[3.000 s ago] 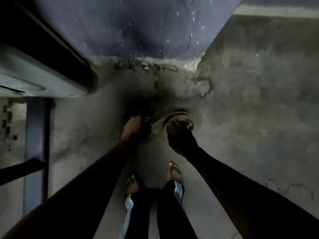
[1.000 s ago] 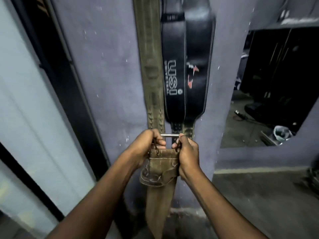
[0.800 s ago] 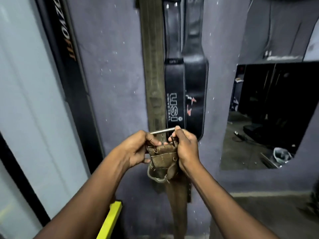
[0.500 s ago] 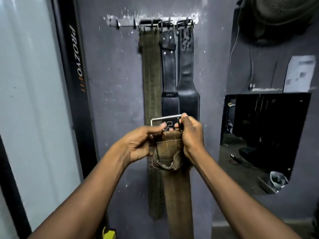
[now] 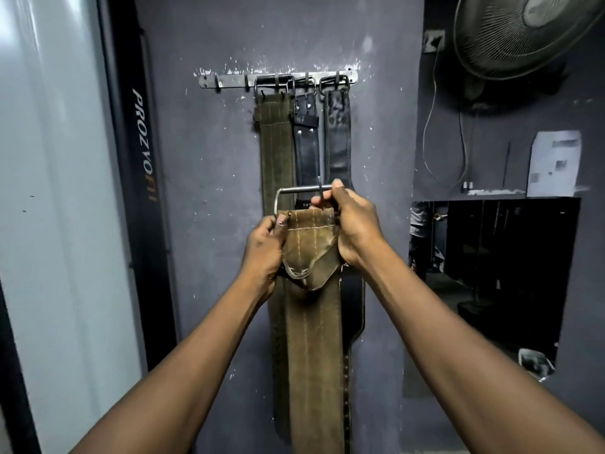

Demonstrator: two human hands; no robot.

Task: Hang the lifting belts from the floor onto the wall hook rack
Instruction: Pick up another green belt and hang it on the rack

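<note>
I hold a worn brown lifting belt (image 5: pixel 312 339) upright in front of the wall, its strap hanging down between my arms. My left hand (image 5: pixel 265 253) grips the belt's top left corner. My right hand (image 5: pixel 352 224) grips the top right corner, its fingers pinching the steel buckle (image 5: pixel 294 191) and prong. The buckle sits well below the metal hook rack (image 5: pixel 278 80) on the purple wall. Three belts hang from the rack: an olive belt (image 5: pixel 275 149) and two black leather belts (image 5: pixel 306 149) (image 5: pixel 339 142). The rack's left hooks are bare.
A grey panel with a black lettered post (image 5: pixel 144 152) stands at the left. A wall fan (image 5: pixel 523 31) is mounted at the upper right, with a cable and a paper sheet (image 5: pixel 553 163) below it. A mirror (image 5: pixel 494 273) fills the right wall.
I picked the brown belt off the floor, stood up and raised it in front of the wall. Over the last half second both hands lifted the buckle higher toward the rack.
</note>
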